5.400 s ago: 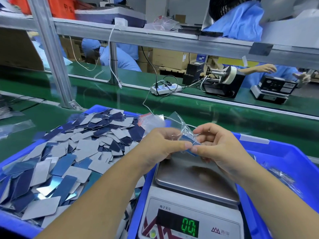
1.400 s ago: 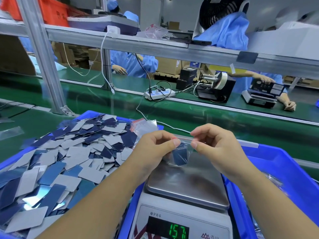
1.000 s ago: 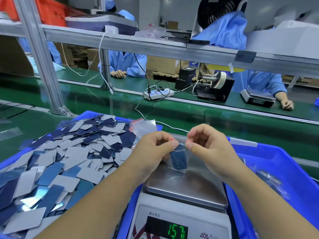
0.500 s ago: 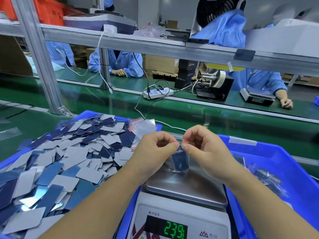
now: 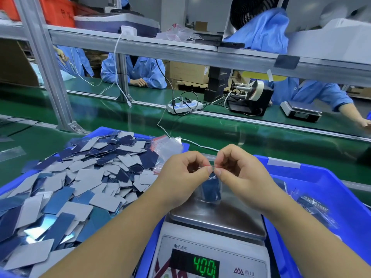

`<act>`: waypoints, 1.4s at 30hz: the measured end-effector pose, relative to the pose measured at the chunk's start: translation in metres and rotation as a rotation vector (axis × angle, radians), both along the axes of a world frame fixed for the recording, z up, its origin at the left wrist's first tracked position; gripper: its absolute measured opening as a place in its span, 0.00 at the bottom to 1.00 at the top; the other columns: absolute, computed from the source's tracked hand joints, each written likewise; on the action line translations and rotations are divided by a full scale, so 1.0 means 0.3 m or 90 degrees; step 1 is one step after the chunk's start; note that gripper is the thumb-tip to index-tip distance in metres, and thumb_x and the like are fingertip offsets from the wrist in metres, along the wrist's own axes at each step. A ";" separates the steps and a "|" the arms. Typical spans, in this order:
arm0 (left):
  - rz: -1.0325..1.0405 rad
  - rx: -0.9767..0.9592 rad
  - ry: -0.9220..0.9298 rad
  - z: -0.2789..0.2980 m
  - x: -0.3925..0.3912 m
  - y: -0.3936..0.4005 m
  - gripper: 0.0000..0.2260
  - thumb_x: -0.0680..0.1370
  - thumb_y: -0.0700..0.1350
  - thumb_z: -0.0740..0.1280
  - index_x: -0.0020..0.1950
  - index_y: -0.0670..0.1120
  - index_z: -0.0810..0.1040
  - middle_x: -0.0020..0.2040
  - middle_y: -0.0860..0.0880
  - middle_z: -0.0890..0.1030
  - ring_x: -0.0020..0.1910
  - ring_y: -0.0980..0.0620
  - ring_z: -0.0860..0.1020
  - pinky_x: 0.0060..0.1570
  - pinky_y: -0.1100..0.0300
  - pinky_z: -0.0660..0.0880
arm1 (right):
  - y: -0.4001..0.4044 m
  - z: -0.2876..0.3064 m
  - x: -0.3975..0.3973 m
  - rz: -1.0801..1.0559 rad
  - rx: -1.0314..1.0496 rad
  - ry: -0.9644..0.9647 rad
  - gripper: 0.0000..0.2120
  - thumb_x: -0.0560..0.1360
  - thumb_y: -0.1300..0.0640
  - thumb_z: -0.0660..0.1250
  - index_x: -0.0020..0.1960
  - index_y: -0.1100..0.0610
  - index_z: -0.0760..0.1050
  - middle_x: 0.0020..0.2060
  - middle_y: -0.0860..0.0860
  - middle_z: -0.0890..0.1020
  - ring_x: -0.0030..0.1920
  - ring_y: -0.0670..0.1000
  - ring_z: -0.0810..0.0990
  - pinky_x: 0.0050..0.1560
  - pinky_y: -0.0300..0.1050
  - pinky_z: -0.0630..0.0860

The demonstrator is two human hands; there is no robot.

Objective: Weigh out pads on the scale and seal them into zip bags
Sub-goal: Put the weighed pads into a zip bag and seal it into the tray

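Note:
A small clear zip bag [image 5: 211, 190] holding dark blue pads stands on the steel pan of the white scale [image 5: 218, 221]. My left hand [image 5: 181, 178] and my right hand [image 5: 239, 173] pinch its red zip strip at the top, fingertips almost meeting. The scale's green display [image 5: 203, 267] reads 400. To the left, a blue tray [image 5: 12, 185] is heaped with several loose blue and grey pads [image 5: 80, 181]. A stack of empty zip bags [image 5: 166, 149] lies at the far edge of that heap.
A second blue bin [image 5: 321, 189] at the right holds several filled bags [image 5: 313, 207]. Beyond runs a green conveyor [image 5: 220, 133] with a power strip [image 5: 184, 106], a tape dispenser [image 5: 251, 97] and another scale. People in blue coats sit across it. An aluminium post [image 5: 48, 65] rises at the left.
My hands have closed in along the bag's top until the fingertips nearly touch. The bag now rests on the pan, and the reading has risen from 157 through 239 to 400.

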State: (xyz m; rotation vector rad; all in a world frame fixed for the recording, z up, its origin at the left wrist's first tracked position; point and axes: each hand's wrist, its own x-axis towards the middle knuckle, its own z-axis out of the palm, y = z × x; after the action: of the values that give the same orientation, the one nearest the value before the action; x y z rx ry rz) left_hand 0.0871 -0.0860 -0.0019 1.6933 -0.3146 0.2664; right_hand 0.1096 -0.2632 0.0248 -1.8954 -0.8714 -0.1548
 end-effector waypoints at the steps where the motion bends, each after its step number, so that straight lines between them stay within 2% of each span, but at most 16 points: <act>1: -0.016 -0.039 0.024 0.005 -0.001 0.001 0.02 0.71 0.46 0.71 0.38 0.52 0.83 0.33 0.57 0.79 0.34 0.59 0.75 0.37 0.68 0.72 | -0.003 0.006 0.001 0.002 0.009 0.002 0.06 0.73 0.61 0.67 0.44 0.50 0.74 0.36 0.48 0.77 0.37 0.49 0.74 0.38 0.40 0.72; 4: -0.063 -0.155 0.116 0.023 -0.005 -0.001 0.02 0.69 0.46 0.74 0.38 0.52 0.86 0.36 0.53 0.83 0.37 0.58 0.80 0.39 0.65 0.77 | -0.016 0.018 0.004 0.004 0.053 0.029 0.07 0.72 0.61 0.67 0.44 0.50 0.73 0.37 0.54 0.77 0.37 0.55 0.73 0.39 0.46 0.72; 6: -0.072 -0.195 0.160 0.031 -0.009 0.002 0.03 0.69 0.44 0.75 0.37 0.51 0.86 0.37 0.51 0.83 0.39 0.55 0.82 0.40 0.64 0.78 | -0.020 0.021 0.004 0.002 0.068 0.043 0.07 0.71 0.62 0.67 0.43 0.51 0.73 0.36 0.52 0.76 0.37 0.51 0.73 0.39 0.45 0.72; 9: -0.068 -0.225 0.177 0.033 -0.011 0.019 0.11 0.75 0.36 0.73 0.35 0.48 0.85 0.37 0.48 0.83 0.39 0.52 0.82 0.41 0.62 0.79 | -0.028 0.024 0.010 -0.013 0.095 0.068 0.06 0.69 0.63 0.67 0.42 0.54 0.72 0.35 0.49 0.75 0.36 0.47 0.72 0.37 0.39 0.70; 11: -0.062 -0.206 0.171 0.034 -0.014 0.020 0.13 0.77 0.34 0.70 0.36 0.47 0.83 0.36 0.48 0.83 0.39 0.53 0.82 0.41 0.62 0.79 | -0.033 0.027 0.013 -0.022 0.096 0.078 0.05 0.69 0.62 0.67 0.42 0.55 0.72 0.35 0.49 0.75 0.35 0.47 0.71 0.36 0.38 0.69; 13: -0.053 -0.198 0.165 0.032 -0.013 0.013 0.10 0.76 0.34 0.71 0.37 0.46 0.81 0.35 0.48 0.82 0.38 0.52 0.81 0.40 0.62 0.79 | -0.031 0.026 0.011 -0.017 0.097 0.094 0.05 0.69 0.62 0.67 0.43 0.56 0.72 0.36 0.51 0.74 0.37 0.48 0.71 0.38 0.39 0.69; 17: -0.049 -0.179 0.161 0.033 -0.018 0.001 0.01 0.70 0.46 0.73 0.38 0.51 0.83 0.34 0.50 0.81 0.36 0.55 0.80 0.38 0.62 0.77 | -0.024 0.025 0.006 0.007 0.116 0.125 0.05 0.70 0.63 0.67 0.44 0.58 0.72 0.37 0.53 0.74 0.38 0.49 0.71 0.41 0.42 0.70; 20: -0.030 -0.138 0.131 0.026 -0.012 0.004 0.03 0.70 0.46 0.72 0.36 0.54 0.83 0.32 0.52 0.80 0.35 0.56 0.77 0.38 0.61 0.74 | -0.023 0.026 0.005 0.017 0.123 0.140 0.06 0.71 0.65 0.68 0.43 0.57 0.72 0.37 0.54 0.75 0.38 0.51 0.72 0.40 0.43 0.71; 22: -0.032 -0.139 0.133 0.024 -0.006 0.004 0.04 0.69 0.46 0.72 0.35 0.54 0.82 0.31 0.52 0.79 0.33 0.56 0.75 0.37 0.62 0.72 | -0.023 0.025 0.008 0.015 0.114 0.149 0.10 0.74 0.71 0.69 0.43 0.58 0.72 0.37 0.54 0.76 0.37 0.51 0.73 0.40 0.45 0.73; 26: -0.003 -0.105 0.138 0.015 0.002 0.004 0.05 0.71 0.47 0.72 0.35 0.53 0.81 0.32 0.51 0.80 0.32 0.56 0.74 0.34 0.63 0.70 | -0.027 0.020 0.027 0.009 0.123 0.224 0.11 0.75 0.75 0.66 0.43 0.60 0.71 0.33 0.50 0.78 0.31 0.50 0.76 0.35 0.40 0.75; 29: 0.119 0.119 0.056 -0.008 0.012 0.009 0.07 0.76 0.47 0.72 0.37 0.53 0.81 0.32 0.59 0.80 0.32 0.63 0.74 0.36 0.71 0.69 | -0.035 -0.003 0.049 -0.075 0.027 0.264 0.09 0.75 0.71 0.69 0.43 0.58 0.73 0.30 0.49 0.77 0.30 0.49 0.75 0.32 0.40 0.74; 32: 0.173 0.251 0.012 -0.012 0.012 0.016 0.07 0.78 0.47 0.70 0.40 0.56 0.80 0.30 0.69 0.76 0.33 0.69 0.74 0.35 0.76 0.67 | -0.044 -0.033 0.070 -0.187 -0.232 0.121 0.07 0.74 0.60 0.71 0.41 0.50 0.77 0.30 0.41 0.80 0.30 0.41 0.75 0.34 0.33 0.72; 34: 0.198 0.249 0.010 -0.018 0.021 0.031 0.06 0.78 0.46 0.69 0.42 0.55 0.80 0.31 0.69 0.76 0.32 0.68 0.73 0.35 0.76 0.67 | -0.048 -0.037 0.077 -0.223 -0.302 0.044 0.07 0.74 0.56 0.70 0.40 0.46 0.78 0.34 0.37 0.80 0.35 0.38 0.76 0.36 0.31 0.69; 38: 0.250 0.192 0.038 -0.020 0.038 0.064 0.07 0.77 0.46 0.67 0.41 0.55 0.80 0.31 0.61 0.76 0.30 0.62 0.71 0.30 0.72 0.67 | -0.078 -0.027 0.100 -0.284 -0.285 0.015 0.08 0.75 0.57 0.67 0.40 0.46 0.78 0.34 0.39 0.80 0.37 0.33 0.75 0.34 0.26 0.67; 40: 0.265 0.175 0.055 -0.014 0.042 0.075 0.08 0.77 0.45 0.66 0.39 0.55 0.78 0.27 0.60 0.73 0.27 0.60 0.69 0.30 0.66 0.68 | -0.095 -0.020 0.106 -0.308 -0.267 0.036 0.07 0.76 0.56 0.67 0.40 0.47 0.78 0.33 0.37 0.80 0.36 0.34 0.74 0.32 0.28 0.66; 42: 0.286 0.151 0.071 -0.009 0.042 0.088 0.11 0.76 0.45 0.65 0.37 0.60 0.77 0.25 0.60 0.71 0.25 0.59 0.68 0.31 0.61 0.69 | -0.103 -0.022 0.107 -0.321 -0.260 0.056 0.08 0.76 0.56 0.67 0.40 0.47 0.79 0.32 0.35 0.79 0.34 0.35 0.75 0.34 0.34 0.68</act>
State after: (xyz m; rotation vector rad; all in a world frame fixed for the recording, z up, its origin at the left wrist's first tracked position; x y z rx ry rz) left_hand 0.0996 -0.0596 -0.0046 1.9956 0.1274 0.4773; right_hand 0.1416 -0.2943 0.0181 -2.4617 -0.3645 -0.2076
